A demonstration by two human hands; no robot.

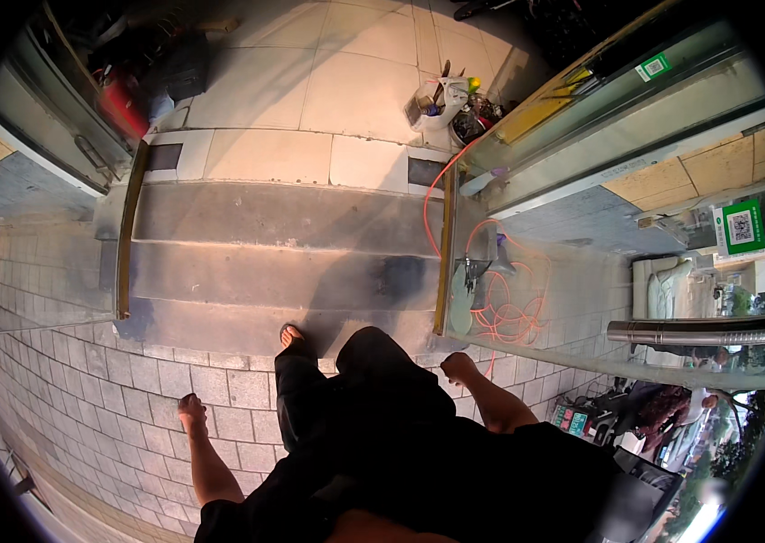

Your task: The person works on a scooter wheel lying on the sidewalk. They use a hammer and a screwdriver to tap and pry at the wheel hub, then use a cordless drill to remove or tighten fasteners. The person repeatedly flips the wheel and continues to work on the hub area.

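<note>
My left hand [191,412] hangs low at the left over the grey paving, its fingers curled closed with nothing visible in them. My right hand [459,367] is also closed, with nothing showing in it, near the lower end of the right glass side by the steps. My sandalled foot [292,336] is at the lowest of the concrete steps [287,271], with my dark-clothed leg raised beside it. Tangled orange hose or cable [505,308] lies to the right of the steps, seen around and through the glass.
Pale tiled landing [265,81] tops the steps, with a red container [124,104] left and a cluttered bucket [432,104] right. Glass doors and panels [545,199] with metal handles flank both sides. Parked scooters [636,416] and a partly seen person stand at the lower right.
</note>
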